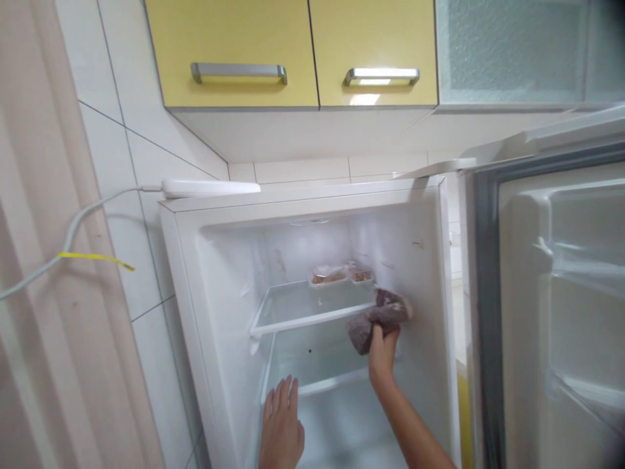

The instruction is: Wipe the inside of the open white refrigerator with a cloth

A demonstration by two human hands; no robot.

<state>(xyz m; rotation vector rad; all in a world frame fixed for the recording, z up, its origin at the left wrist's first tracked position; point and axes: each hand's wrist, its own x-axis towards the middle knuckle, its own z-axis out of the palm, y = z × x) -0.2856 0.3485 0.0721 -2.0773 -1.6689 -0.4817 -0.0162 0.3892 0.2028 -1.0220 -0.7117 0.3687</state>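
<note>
Open fridge (195, 312), white inside, door (551, 312) swung wide to the right, yellow cabinets (234, 39) above, tiled wall (122, 163) and a pale cable (88, 212) with a yellow tag to the left. Inside, an upper glass shelf (303, 309) with a white front rail, and a lower shelf (332, 381) beneath it. At the back of the upper shelf, two small clear food trays (328, 276) side by side, well apart from both hands.

Right hand (382, 348) raised to the right end of the upper shelf, close against the fridge's right inner wall (420, 260). Fingers curled shut around a crumpled grey-brown cloth (378, 316), gripping its lower part. Cloth bunched above and slightly left of the knuckles, its long axis slanting from lower left to upper right, upper end pressed to the wall just over the shelf's front corner. Lower end hanging loose below the shelf rail.

Left hand (282, 426) low at the fridge's left, flat and empty, fingers (286, 394) straight and close together, tips touching or just short of the lower shelf's front edge; exact contact hard to tell. Well apart from the cloth, down and to the left of it.

Right hand plainly the nearer, already on the cloth; bare stretch of upper shelf lying leftward from it, trays behind.
</note>
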